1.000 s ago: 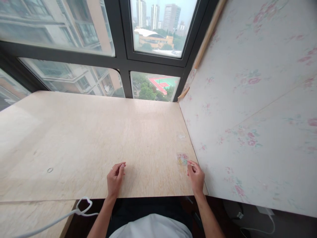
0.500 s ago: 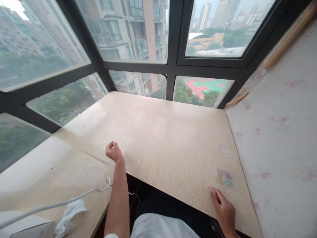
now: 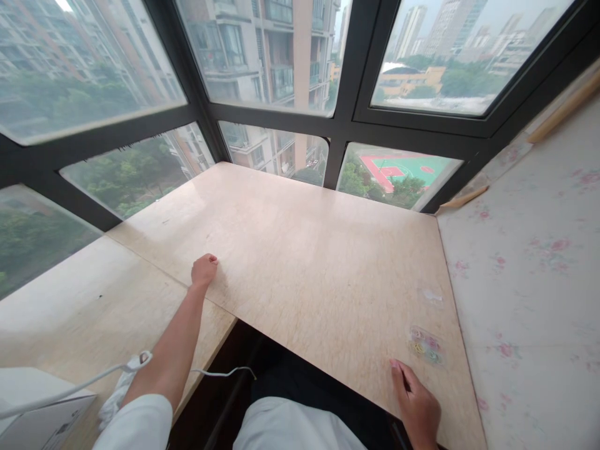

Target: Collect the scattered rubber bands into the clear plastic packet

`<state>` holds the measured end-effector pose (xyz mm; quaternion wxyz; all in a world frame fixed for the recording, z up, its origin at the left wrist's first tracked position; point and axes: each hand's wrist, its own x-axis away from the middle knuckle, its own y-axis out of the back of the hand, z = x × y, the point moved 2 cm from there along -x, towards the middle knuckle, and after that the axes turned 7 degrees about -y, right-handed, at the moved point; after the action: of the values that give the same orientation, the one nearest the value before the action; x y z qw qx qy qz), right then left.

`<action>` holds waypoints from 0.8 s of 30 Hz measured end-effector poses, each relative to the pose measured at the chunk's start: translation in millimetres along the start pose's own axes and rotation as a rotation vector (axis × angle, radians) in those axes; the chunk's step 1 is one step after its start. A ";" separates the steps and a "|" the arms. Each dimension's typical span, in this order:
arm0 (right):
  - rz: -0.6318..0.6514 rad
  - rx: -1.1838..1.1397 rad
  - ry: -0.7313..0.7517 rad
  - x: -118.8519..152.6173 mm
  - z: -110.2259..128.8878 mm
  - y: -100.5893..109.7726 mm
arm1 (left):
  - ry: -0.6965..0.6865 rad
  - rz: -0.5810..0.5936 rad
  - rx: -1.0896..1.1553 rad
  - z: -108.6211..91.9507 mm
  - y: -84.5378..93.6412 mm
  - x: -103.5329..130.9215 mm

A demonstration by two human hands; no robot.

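Observation:
My left hand (image 3: 204, 269) is closed in a fist over the left middle of the pale wooden tabletop (image 3: 300, 250). Its fingertips face away, so whatever it may hold is hidden. Near the front right edge, my right hand (image 3: 418, 400) is curled, with thumb and forefinger brought together; I cannot make out anything between them. Just beyond it lies a small clear plastic case (image 3: 425, 345) with pink, yellow and green loop-like pieces inside, which the hand does not touch. Farther back is a small transparent piece (image 3: 432, 296) with a whitish patch.
A white cable (image 3: 70, 392) loops beside my left forearm, above a white box (image 3: 51, 419) and crumpled tissue (image 3: 111, 403). Dark-framed windows (image 3: 276, 128) border the back and left. A flower-patterned wall (image 3: 525, 294) stands along the right. A dark gap (image 3: 220, 381) opens below the table edge.
My left hand has moved slightly left and away from me, turning so its fingers no longer show clearly. The view has shifted a little. My right hand stays near the case.

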<state>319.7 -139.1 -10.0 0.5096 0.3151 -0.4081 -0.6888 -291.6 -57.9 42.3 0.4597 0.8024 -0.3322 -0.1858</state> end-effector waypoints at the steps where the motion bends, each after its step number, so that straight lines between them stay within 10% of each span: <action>1: -0.005 0.001 0.003 0.1 0.2 0.1 | -0.004 0.009 0.004 -0.2 0.5 1.9; 10: -0.036 0.009 0.044 1.3 1.5 1.0 | -0.037 0.068 0.308 -38.0 -10.2 33.0; 18: -0.014 -0.069 0.067 0.8 6.4 5.1 | -0.150 0.520 1.299 -155.9 -41.3 111.7; 24: -0.024 -0.142 0.098 -0.6 10.1 8.4 | -0.202 0.897 1.406 -242.9 -88.2 208.6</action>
<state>315.0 -137.3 2.2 0.5420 0.3163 -0.3288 -0.7058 35.1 -24.1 91.4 -0.1491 0.6735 -0.6976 0.1938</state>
